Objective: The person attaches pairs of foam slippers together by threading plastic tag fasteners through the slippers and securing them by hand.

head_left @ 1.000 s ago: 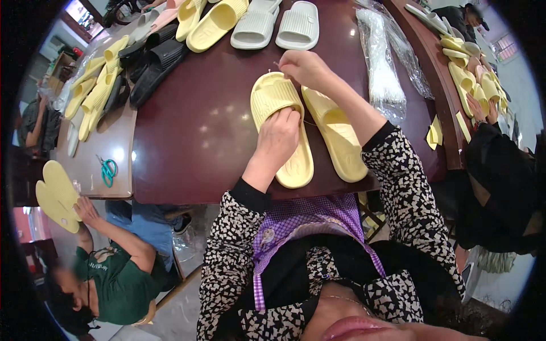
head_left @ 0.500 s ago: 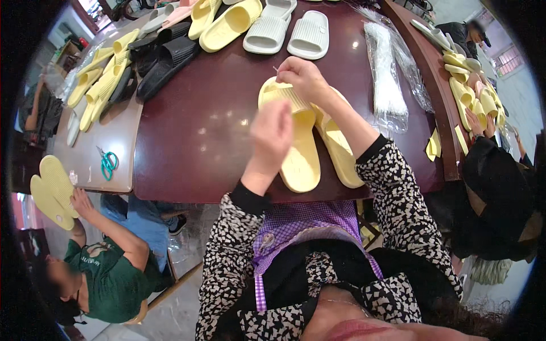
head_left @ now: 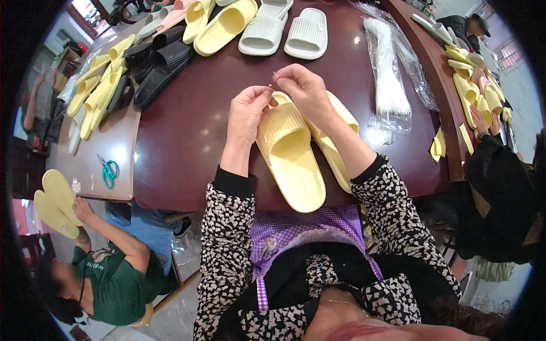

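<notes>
A pair of pale yellow slide slippers lies before me: the left slipper [head_left: 296,176] with its ribbed strap facing up, the right slipper [head_left: 339,165] partly under my right forearm. My left hand [head_left: 245,113] is closed in a pinch beside the toe of the left slipper. Just above the toes, my right hand [head_left: 304,94] is also closed in a pinch. The fingertips of both hands are near each other, and a tiny thin bit shows at each. What they pinch is too small to make out.
Grey slippers [head_left: 307,35], yellow slippers [head_left: 227,27] and black slippers [head_left: 165,65] line the far edge. A plastic-bagged bundle of thin white strips [head_left: 389,74] lies right, near yellow paper slips [head_left: 438,145]. Green-handled scissors [head_left: 109,171] lie left. People sit on both sides; one holds yellow soles [head_left: 56,199].
My left hand, blurred over the slipper strap before, has moved up and left to the toe, near my right hand. The left slipper has shifted slightly toward me.
</notes>
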Demonstrator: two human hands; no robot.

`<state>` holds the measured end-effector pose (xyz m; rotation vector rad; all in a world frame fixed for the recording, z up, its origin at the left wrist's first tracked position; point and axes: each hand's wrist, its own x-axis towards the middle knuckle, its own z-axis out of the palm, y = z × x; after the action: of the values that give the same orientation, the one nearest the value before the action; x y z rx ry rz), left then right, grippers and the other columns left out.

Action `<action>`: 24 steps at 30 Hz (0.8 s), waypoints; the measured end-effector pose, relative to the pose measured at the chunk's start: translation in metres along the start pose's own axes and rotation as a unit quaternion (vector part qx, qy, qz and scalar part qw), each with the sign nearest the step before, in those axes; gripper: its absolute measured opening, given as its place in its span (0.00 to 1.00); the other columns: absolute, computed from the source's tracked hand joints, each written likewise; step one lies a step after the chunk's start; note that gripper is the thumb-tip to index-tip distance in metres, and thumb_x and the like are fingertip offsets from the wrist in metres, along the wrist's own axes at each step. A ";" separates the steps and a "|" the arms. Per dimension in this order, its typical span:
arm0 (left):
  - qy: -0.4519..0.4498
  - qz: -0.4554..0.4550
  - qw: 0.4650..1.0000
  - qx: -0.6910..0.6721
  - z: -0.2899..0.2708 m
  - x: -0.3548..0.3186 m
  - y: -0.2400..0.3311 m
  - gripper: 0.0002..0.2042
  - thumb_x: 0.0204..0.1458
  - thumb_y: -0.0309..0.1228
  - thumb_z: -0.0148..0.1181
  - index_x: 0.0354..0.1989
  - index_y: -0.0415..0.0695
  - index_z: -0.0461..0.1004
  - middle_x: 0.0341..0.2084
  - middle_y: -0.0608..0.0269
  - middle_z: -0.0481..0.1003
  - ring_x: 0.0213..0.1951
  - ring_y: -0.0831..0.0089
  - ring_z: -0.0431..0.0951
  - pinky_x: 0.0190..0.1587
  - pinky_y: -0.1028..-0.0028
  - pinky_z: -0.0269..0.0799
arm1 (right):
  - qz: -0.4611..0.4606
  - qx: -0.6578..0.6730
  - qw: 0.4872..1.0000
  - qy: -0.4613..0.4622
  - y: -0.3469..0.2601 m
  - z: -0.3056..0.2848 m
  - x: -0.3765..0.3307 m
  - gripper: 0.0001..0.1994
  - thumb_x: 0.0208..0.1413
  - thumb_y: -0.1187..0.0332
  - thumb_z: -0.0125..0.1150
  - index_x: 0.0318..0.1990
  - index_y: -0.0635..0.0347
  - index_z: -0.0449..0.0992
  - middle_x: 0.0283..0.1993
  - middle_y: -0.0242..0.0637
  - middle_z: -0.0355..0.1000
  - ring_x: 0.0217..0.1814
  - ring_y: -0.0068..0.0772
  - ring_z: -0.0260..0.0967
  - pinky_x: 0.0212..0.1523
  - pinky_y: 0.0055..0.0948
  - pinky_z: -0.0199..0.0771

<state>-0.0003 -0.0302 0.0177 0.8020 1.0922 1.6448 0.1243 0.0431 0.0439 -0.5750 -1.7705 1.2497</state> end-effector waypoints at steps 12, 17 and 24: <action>0.031 0.024 0.999 -0.038 0.005 -0.003 0.002 0.05 0.53 0.25 0.54 0.34 0.39 0.75 0.25 0.67 0.74 0.25 0.84 0.67 0.29 0.85 0.63 | -0.022 -0.148 0.988 -0.019 -0.009 -0.004 -0.005 0.03 0.47 0.76 0.59 0.30 0.65 0.76 0.25 0.33 0.73 0.26 0.20 0.65 0.28 0.21 0.66; 0.012 0.026 1.000 -0.013 0.001 -0.002 -0.001 0.05 0.55 0.26 0.52 0.34 0.39 0.74 0.25 0.68 0.74 0.26 0.84 0.67 0.30 0.85 0.63 | -0.049 -0.168 0.984 0.020 -0.004 -0.006 -0.004 0.03 0.47 0.76 0.59 0.30 0.64 0.77 0.26 0.35 0.72 0.23 0.24 0.65 0.26 0.23 0.66; -0.037 0.014 0.999 -0.013 -0.005 -0.002 -0.003 0.07 0.56 0.26 0.48 0.35 0.39 0.73 0.26 0.69 0.72 0.28 0.84 0.67 0.34 0.83 0.63 | -0.089 -0.240 0.967 0.005 0.006 -0.009 -0.004 0.04 0.46 0.76 0.59 0.30 0.61 0.77 0.24 0.36 0.71 0.23 0.29 0.67 0.27 0.25 0.66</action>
<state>-0.0029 -0.0328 0.0129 0.8584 1.0088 1.6365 0.1335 0.0466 0.0377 -0.6700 -2.0778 0.6900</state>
